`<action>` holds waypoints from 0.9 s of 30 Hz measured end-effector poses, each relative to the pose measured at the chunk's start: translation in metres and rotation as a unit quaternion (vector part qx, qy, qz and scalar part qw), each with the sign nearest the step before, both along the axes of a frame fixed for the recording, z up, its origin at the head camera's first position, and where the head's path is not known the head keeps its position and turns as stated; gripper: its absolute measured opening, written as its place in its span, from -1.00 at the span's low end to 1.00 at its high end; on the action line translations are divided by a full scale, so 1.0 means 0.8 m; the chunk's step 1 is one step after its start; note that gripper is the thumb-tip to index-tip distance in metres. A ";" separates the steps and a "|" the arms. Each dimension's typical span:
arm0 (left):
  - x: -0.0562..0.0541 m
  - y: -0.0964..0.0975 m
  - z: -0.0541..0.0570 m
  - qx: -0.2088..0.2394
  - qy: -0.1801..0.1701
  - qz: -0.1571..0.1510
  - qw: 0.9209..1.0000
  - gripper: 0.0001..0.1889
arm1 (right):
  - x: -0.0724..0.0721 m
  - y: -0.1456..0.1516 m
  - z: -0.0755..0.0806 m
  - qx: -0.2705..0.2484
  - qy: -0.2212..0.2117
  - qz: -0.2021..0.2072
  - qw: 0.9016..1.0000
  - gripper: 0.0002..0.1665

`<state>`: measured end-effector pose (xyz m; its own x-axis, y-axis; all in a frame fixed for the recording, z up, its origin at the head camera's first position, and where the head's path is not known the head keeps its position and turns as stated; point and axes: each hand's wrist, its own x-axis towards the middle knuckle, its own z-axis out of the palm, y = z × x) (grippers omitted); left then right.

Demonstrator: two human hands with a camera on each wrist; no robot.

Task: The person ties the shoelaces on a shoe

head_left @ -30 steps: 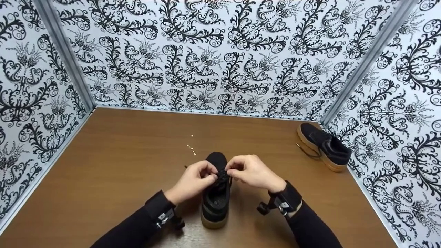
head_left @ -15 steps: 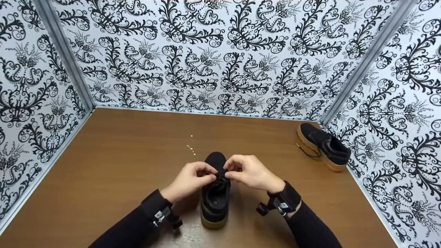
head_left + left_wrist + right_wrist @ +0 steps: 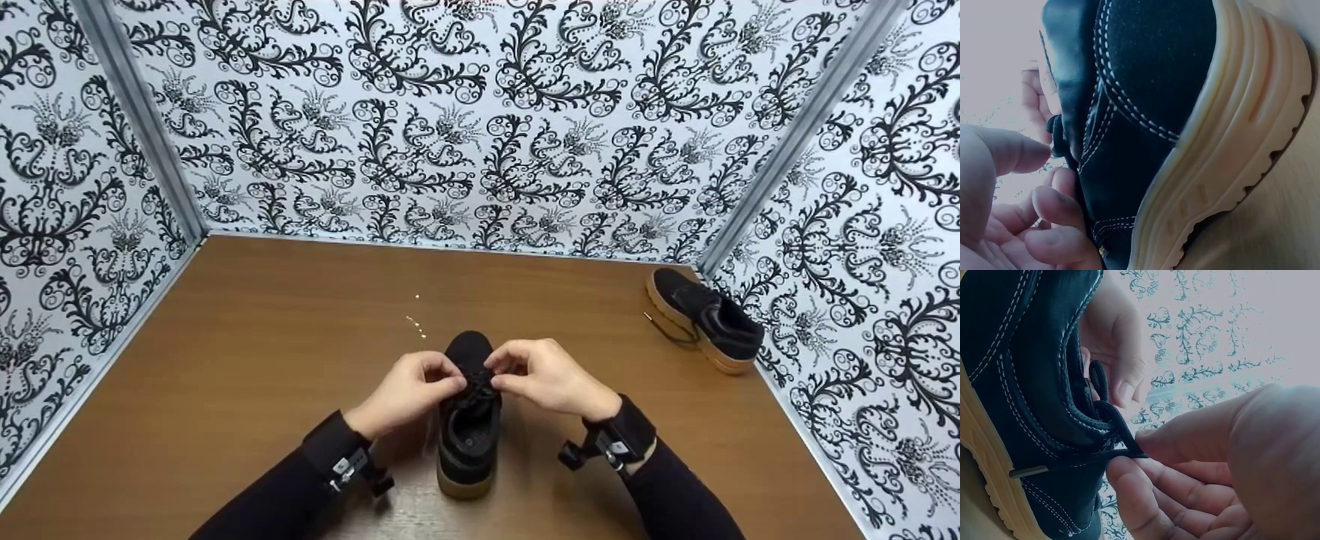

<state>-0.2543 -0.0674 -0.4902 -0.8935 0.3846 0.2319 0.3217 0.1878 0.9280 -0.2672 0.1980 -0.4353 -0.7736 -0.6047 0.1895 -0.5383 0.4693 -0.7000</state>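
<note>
**Damask wallpaper (image 3: 450,135) is surrounding close work on a black shoelace (image 3: 1120,453)**

Black scrolls on white are lining the booth, grey metal posts (image 3: 139,124) are marking its corners, and a wood-grain tabletop (image 3: 300,315) is spreading beneath the grip. Between the two hands, a black low-top sneaker (image 3: 469,427) is standing on its sole, toe pointing away from the person.

The left hand (image 3: 403,390) is easing slightly outward compared with a second ago, while the right hand (image 3: 551,379) is staying almost in place, so the gap between their fingertips is widening. This is suggesting that the shoelace is being drawn apart over the throat. The right thumb and forefinger are clearly pinching a doubled strand; the left ones appear to be pinching too, though the exact contact is partly hidden.

The strand is looking flat and woven, its stiff aglet (image 3: 1028,471) lying against the shoe's side. Below the grip, the smooth collar (image 3: 1067,50) is shining like leather, pale stitching (image 3: 1105,50) is curving in paired rows, and a thick, grooved gum sole (image 3: 1230,118) is wrapping the heel. Well to the right of the grip, a matching sneaker (image 3: 705,319) is resting with a loose lace (image 3: 667,330) trailing.
</note>
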 end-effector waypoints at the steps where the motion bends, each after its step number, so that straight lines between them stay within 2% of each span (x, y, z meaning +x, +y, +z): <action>1: 0.000 0.000 0.000 -0.005 0.001 -0.003 1.000 -0.90 | 0.000 0.000 0.000 0.000 0.000 -0.002 1.000 -0.82; 8: 0.000 -0.002 0.002 -0.026 0.004 -0.016 1.000 -0.87 | 0.000 -0.001 0.002 0.001 0.005 0.009 1.000 -0.83; 19: 0.000 0.002 -0.002 -0.003 0.004 -0.018 1.000 -0.92 | 0.000 0.000 0.001 0.016 0.050 0.017 0.998 -0.79; 27: 0.000 0.003 -0.006 0.000 0.019 -0.010 1.000 -0.94 | 0.003 -0.003 0.001 0.000 0.007 -0.003 1.000 -0.80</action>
<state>-0.2542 -0.0649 -0.4946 -0.8765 0.4019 0.2649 0.3597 0.1813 0.9153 -0.2651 0.1956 -0.4344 -0.7740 -0.6007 0.1999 -0.5454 0.4723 -0.6925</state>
